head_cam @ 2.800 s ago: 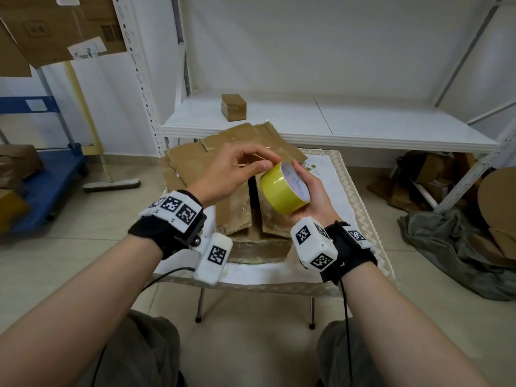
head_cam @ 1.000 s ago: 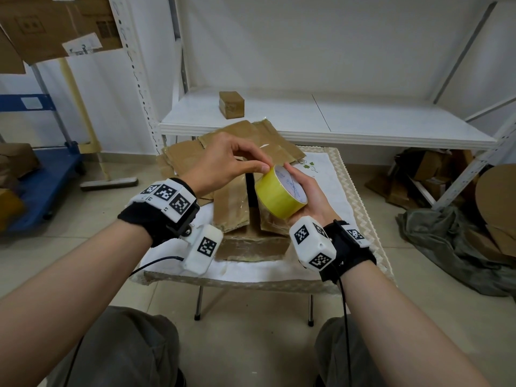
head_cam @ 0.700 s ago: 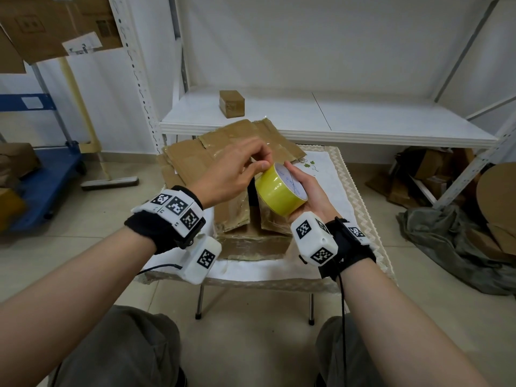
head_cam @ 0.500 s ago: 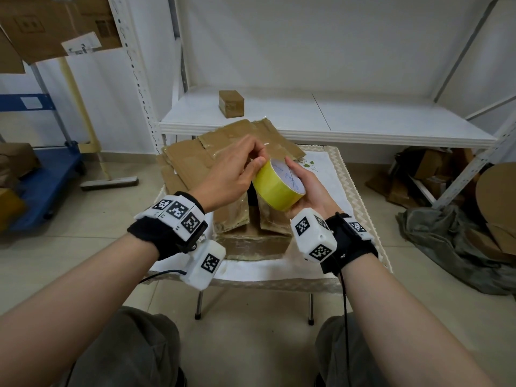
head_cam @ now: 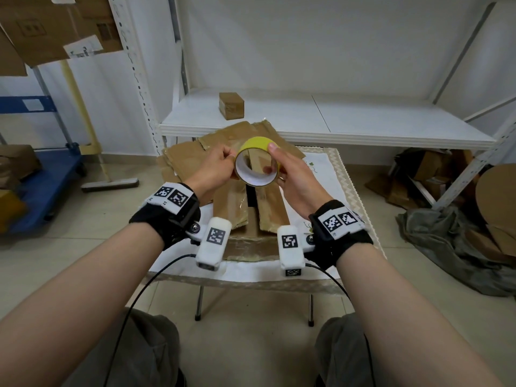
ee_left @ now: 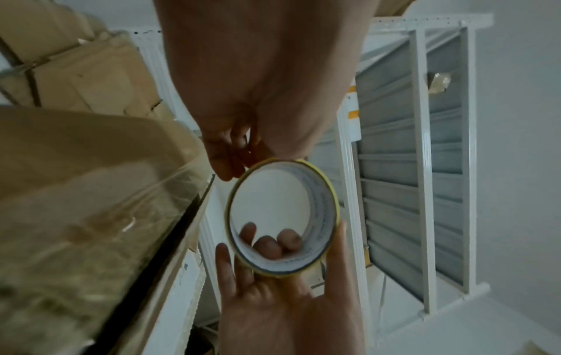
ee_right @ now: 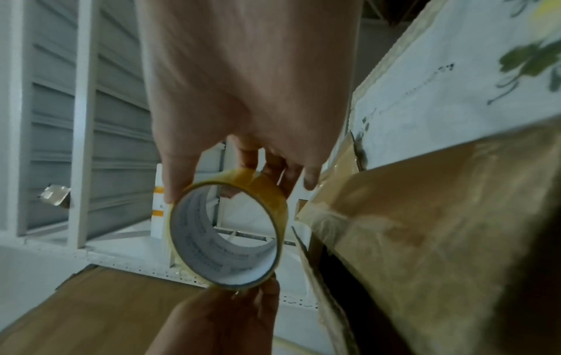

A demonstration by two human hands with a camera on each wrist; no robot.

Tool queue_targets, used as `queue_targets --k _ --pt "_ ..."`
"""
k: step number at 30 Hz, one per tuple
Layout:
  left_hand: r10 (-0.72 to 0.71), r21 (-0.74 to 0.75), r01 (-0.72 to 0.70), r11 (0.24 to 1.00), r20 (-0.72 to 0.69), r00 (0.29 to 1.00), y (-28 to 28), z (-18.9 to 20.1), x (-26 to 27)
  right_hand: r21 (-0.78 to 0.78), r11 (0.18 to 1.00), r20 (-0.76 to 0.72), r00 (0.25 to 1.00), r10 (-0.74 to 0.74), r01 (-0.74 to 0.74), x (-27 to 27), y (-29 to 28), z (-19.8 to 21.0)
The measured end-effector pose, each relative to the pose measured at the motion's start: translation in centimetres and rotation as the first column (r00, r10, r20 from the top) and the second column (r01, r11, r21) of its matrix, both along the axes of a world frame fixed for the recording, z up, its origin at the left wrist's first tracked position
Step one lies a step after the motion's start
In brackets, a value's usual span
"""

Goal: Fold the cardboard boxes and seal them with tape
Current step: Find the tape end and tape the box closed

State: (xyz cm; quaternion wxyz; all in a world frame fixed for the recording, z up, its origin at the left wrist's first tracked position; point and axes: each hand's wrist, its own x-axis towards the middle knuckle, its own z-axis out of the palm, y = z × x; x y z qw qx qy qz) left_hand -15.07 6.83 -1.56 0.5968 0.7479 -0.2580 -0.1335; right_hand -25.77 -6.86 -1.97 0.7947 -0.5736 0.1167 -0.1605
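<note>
A yellow tape roll (head_cam: 255, 143) is held in the air above the table, its white core facing me. My left hand (head_cam: 230, 161) pinches the roll's left rim with curled fingers. My right hand (head_cam: 276, 163) grips the right side, thumb on top and fingers behind. The left wrist view shows the roll (ee_left: 323, 211) between my left fingers (ee_left: 223, 165) and right palm. In the right wrist view my thumb and fingers clasp the roll (ee_right: 206, 245). Below stands a brown cardboard box (head_cam: 268, 208), its top flaps parted by a dark gap. Flattened cardboard (head_cam: 184, 160) lies behind it.
The box sits on a small folding table with a white cloth (head_cam: 329, 174). Behind is a white shelf (head_cam: 363, 118) with a small sealed box (head_cam: 231, 105). A blue cart (head_cam: 42, 185) is at left, a floor squeegee (head_cam: 111, 184) nearby, and grey cloth with cardboard scraps (head_cam: 446, 241) at right.
The roll has been turned so that its open core faces me instead of its yellow band. My left hand has slid from the roll's top to its left rim.
</note>
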Motion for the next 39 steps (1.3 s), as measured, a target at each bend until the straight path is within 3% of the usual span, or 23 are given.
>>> queue_targets --k 5,11,14,17,20,24,29,33,39 --pt "-0.071 -0.038 0.066 0.997 -0.150 0.986 0.3 0.4 0.0 0.010 1.000 0.046 0.999 -0.014 0.013 0.1 -0.2 -0.5" --pt "-0.210 0.016 0.219 0.976 -0.230 0.950 2.1 2.0 1.7 -0.299 0.954 0.050 0.999 -0.020 0.034 -0.1 -0.7 0.4" --pt "-0.197 0.035 0.213 0.976 -0.257 0.946 3.1 2.8 3.0 -0.430 0.903 -0.018 1.000 -0.011 0.002 0.1 -0.8 0.7" --pt "-0.211 0.035 0.233 0.972 -0.310 0.927 3.2 3.4 3.9 -0.441 0.898 -0.062 0.997 -0.047 0.015 0.8 -0.7 0.5" --pt "-0.245 0.047 0.276 0.960 -0.337 0.909 2.9 5.0 5.1 -0.348 0.937 -0.068 0.997 -0.043 0.017 1.1 -0.3 0.9" --pt "-0.300 0.209 0.335 0.919 -0.183 0.936 1.6 8.2 6.5 -0.250 0.967 -0.043 0.997 -0.065 0.052 1.8 0.2 1.5" --pt "-0.324 0.428 0.252 0.868 0.102 0.941 -0.9 10.4 7.7 -0.387 0.922 -0.083 0.996 -0.017 -0.017 3.2 0.7 0.6" --pt "-0.314 0.525 0.152 0.837 0.233 0.920 -2.6 9.6 9.0 -0.443 0.893 -0.129 0.991 0.029 -0.083 3.9 0.1 -0.7" --pt "-0.346 0.637 0.069 0.768 0.323 0.881 -4.7 6.8 10.6 -0.391 0.908 -0.159 0.983 0.092 -0.148 4.5 0.0 -2.2"
